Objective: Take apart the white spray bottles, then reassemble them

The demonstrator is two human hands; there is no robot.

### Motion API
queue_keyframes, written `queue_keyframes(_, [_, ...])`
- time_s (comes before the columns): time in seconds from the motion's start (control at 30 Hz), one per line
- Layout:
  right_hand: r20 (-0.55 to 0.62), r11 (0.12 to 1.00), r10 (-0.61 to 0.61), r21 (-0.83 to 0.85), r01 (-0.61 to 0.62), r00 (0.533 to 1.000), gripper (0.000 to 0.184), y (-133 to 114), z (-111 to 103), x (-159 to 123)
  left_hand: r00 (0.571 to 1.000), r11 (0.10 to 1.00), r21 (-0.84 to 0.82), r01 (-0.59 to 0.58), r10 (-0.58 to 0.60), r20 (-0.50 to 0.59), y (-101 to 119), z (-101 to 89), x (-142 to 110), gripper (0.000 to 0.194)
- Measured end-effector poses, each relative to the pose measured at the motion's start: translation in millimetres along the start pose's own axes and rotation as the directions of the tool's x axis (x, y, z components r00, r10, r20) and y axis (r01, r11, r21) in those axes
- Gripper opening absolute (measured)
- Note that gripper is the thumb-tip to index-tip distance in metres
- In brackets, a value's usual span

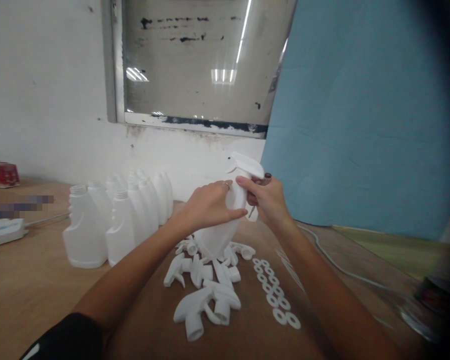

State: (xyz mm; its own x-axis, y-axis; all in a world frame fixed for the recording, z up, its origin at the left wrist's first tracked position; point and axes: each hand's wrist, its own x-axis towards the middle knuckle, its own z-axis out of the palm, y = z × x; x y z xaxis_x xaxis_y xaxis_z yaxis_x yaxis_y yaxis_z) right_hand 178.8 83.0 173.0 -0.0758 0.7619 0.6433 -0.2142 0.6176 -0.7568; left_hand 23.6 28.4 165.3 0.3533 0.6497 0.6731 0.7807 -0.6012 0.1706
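Observation:
My left hand [210,205] is wrapped round the neck of a white plastic bottle [217,235] held above the wooden table [41,290]. My right hand [268,200] grips the white trigger sprayer head [245,167] sitting on top of that bottle. Under the bottle lies a heap of loose white trigger sprayer heads [206,295]. To their right a row of several small white rings [275,295] lies flat on the table.
Several open white bottles [116,220] stand in rows at the left. A white power strip [2,232] and a red box [2,174] lie far left. A grey cable [337,265] runs at the right below a blue panel [360,115]. A window is in the wall behind.

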Motion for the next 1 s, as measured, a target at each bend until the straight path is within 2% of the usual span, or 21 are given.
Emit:
queue_keyframes(0.4, [0.01, 0.997, -0.055, -0.057, 0.056, 0.998, 0.041, 5.8, -3.9, 3.1, 0.999, 0.997, 0.079, 0.026, -0.029, 0.037, -0.2, 1.5, -0.9, 0.05])
queue_keyframes(0.47, [0.019, 0.998, -0.042, -0.043, 0.042, 0.999, 0.04, 6.9, -4.3, 4.0, 0.999, 0.999, 0.038, 0.023, -0.025, 0.04, -1.6, 1.2, -0.4, 0.047])
queue_keyframes(0.63, [0.056, 1.0, -0.013, 0.025, 0.011, 0.998, 0.038, 4.4, -4.7, 3.7, 0.995, 0.977, -0.212, -0.028, 0.047, 0.086, -4.5, -2.8, 0.3, 0.038])
queue_keyframes(0.8, [0.165, 0.998, 0.053, 0.033, -0.059, 0.985, 0.041, -5.0, -8.3, 1.8, 0.995, 0.971, -0.238, 0.012, 0.012, 0.099, -4.6, -6.7, 0.6, 0.041])
queue_keyframes(1.0, [0.24, 0.994, 0.049, -0.104, -0.025, 0.969, 0.039, -8.6, -17.8, 3.2, 0.99, 0.975, -0.213, 0.056, -0.027, 0.136, -3.3, -7.2, 0.5, 0.046])
